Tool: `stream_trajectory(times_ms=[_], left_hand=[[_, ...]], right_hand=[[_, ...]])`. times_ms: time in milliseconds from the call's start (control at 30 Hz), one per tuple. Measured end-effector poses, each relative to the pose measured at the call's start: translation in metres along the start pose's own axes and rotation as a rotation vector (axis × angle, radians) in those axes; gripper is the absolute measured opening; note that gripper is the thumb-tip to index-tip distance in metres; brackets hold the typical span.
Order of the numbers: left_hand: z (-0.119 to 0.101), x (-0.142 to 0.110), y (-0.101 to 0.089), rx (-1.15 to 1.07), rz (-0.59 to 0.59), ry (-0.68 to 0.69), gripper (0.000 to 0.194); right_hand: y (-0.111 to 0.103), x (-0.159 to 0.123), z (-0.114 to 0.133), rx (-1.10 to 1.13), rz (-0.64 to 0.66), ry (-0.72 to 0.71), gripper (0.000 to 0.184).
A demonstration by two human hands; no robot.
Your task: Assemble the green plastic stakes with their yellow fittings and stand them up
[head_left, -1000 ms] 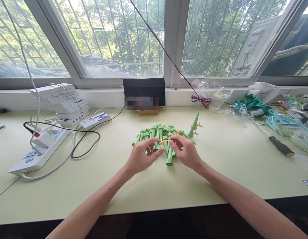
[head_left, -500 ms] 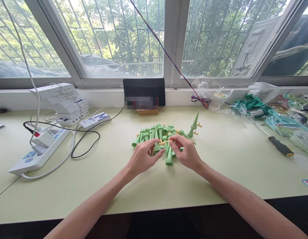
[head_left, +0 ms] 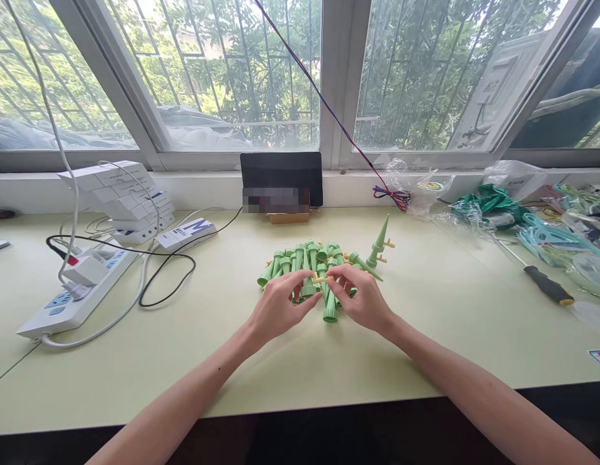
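My left hand curls its thumb and fingers around a green watering spike, whose ribbed cap shows between them. A small yellow valve sticks out sideways from near this spike, toward the right. The fingertips of my right hand pinch the valve's right end, and they hide part of it. Just beyond and under both hands lies a pile of similar green spikes, some with yellow bits showing. Another pair of green spikes, stacked one in the other with yellow valves, stands upright to the right of the pile.
A power strip with cables and stacked white boxes occupy the left. At the back, a black tablet leans by the window. On the right lie a screwdriver, plastic bags and coiled teal tubing.
My right fingertips have moved slightly left, closer to my left hand. Less of the thin yellow piece shows between the hands now. The pile has not moved.
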State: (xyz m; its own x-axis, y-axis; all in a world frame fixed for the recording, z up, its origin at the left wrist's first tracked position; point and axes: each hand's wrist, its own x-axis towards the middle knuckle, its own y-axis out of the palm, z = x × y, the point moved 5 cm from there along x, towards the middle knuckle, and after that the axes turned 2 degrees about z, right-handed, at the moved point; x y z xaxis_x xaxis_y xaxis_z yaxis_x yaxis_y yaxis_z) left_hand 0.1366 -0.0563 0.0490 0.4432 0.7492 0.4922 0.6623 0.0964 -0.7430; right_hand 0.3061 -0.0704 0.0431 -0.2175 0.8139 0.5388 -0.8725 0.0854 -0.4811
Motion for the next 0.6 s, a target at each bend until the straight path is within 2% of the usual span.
stream_trajectory(times_ms=[600], left_hand=[[-0.0006,-0.0001,0.0017,-0.015,0.013,0.006,0.03]], right_hand=[[0.0026,0.0002,-0.0013,0.026,0.029,-0.001,0.009]])
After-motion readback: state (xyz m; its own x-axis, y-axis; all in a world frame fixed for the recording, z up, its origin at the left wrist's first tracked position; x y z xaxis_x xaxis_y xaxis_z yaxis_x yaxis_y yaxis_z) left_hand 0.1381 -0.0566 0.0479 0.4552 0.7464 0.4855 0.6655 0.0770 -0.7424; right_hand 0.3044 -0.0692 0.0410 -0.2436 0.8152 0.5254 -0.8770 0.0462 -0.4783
